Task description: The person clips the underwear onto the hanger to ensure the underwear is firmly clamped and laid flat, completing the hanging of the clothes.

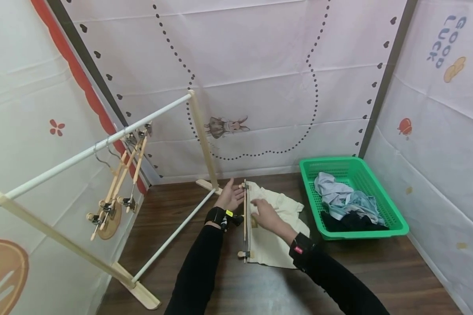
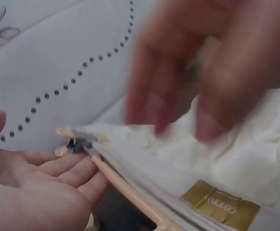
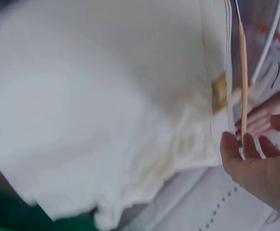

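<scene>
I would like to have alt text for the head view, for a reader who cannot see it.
A person's black-sleeved arms reach toward a clip hanger along the edge of a cream garment on a dark floor. A rack on the left bears several hangers; a green basket on the right holds grey, bluish and dark clothes.

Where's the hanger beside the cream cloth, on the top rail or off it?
Off: in the head view, the hanger lies along the edge of the cream cloth, apart from the top rail.
</scene>
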Demonstrator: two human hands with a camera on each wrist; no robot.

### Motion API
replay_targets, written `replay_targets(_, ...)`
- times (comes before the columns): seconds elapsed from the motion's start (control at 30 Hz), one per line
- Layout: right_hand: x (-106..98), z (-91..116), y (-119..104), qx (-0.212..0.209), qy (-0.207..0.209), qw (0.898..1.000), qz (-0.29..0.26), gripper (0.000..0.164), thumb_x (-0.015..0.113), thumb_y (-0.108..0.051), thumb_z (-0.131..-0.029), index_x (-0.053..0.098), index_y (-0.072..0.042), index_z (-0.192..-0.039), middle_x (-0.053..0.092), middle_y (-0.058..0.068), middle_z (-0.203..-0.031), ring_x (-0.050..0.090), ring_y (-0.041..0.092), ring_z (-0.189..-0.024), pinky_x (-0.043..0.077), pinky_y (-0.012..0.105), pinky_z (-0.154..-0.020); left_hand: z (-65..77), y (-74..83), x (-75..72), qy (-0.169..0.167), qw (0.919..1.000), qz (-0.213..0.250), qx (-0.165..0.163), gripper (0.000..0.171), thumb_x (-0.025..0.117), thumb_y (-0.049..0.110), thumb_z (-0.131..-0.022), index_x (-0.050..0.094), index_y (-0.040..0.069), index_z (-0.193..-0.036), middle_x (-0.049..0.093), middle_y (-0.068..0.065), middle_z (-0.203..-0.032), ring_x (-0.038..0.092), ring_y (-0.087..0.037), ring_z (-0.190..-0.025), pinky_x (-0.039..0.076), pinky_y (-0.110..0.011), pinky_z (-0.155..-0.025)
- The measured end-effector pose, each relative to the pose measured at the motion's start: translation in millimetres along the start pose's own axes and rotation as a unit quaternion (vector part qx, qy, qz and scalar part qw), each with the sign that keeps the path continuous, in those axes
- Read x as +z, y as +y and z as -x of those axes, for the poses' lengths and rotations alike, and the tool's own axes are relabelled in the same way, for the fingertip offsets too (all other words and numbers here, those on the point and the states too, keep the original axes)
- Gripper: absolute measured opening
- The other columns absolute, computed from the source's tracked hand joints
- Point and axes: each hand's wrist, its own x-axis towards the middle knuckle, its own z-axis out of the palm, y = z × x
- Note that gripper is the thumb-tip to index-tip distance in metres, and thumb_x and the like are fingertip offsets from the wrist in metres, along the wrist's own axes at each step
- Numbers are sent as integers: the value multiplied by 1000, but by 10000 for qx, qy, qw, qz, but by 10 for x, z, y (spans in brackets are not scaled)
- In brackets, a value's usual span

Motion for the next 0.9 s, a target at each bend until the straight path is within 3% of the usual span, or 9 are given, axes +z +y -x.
replay_targets(0.13, 263, 223, -48, -289, -402, 9986, -188, 37, 62, 4, -87, 60, 13, -123, 66, 26, -113, 64, 39, -106, 56, 50, -89, 39, -25, -156, 114, 9997, -138, -182, 82, 24, 53, -109, -6, -4, -159, -3, -27, -167, 2, -38, -156, 7, -47, -127)
replay_targets(0.27, 448, 343, -51, -253, -814, 9954, -436, 33, 61, 3, -91, 61, 13, -123, 68, 24, -110, 66, 36, -102, 58, 45, -83, 103, 9, -288, -16, 9977, -639, -237, 81, 22, 52, -110, -4, -8, -158, 0, -30, -166, 6, -41, -155, 11, -46, -127)
replay_targets(0.37, 516, 384, -15, 5, -862, 9946, -581, 30, 60, 0, -95, 62, 11, -123, 69, 19, -108, 67, 32, -101, 59, 42, -81, 195, 57, -354, -179, 9935, -1121, -111, 76, 23, 46, -112, 1, -12, -157, 8, -33, -164, 13, -42, -153, 17, -46, -126)
replay_targets(0.47, 536, 397, 7, 178, -721, 9950, -664, 28, 60, 0, -96, 63, 10, -122, 69, 18, -107, 68, 32, -99, 59, 41, -80, 377, 107, -383, -212, 9871, -1585, 109, 67, 28, 34, -114, 7, -13, -156, 17, -34, -162, 20, -43, -152, 20, -48, -125)
replay_targets(0.6, 563, 415, -29, 241, -580, 9961, -624, 27, 62, 0, -95, 64, 9, -120, 69, 16, -102, 67, 28, -93, 58, 39, -77, 807, 141, -414, -55, 9661, -2528, 525, 57, 36, 21, -113, 18, -11, -156, 28, -33, -158, 31, -44, -147, 26, -52, -123)
replay_targets(0.73, 638, 431, -115, 397, -514, 9969, -436, 26, 63, -1, -94, 64, 9, -118, 68, 14, -97, 63, 22, -84, 56, 35, -71, 1393, 148, -461, 556, 9337, -3241, 1419, 46, 42, 16, -111, 37, -6, -151, 41, -28, -153, 46, -43, -138, 37, -54, -116)
replay_targets(0.9, 696, 412, -164, 775, -268, 9963, -261, 19, 66, -6, -93, 62, 6, -107, 64, 9, -82, 61, 18, -69, 53, 31, -58, 2062, 76, -622, 1792, 9091, -2736, 2581, 37, 42, 5, -108, 47, -2, -144, 53, -20, -143, 61, -32, -122, 52, -47, -103)
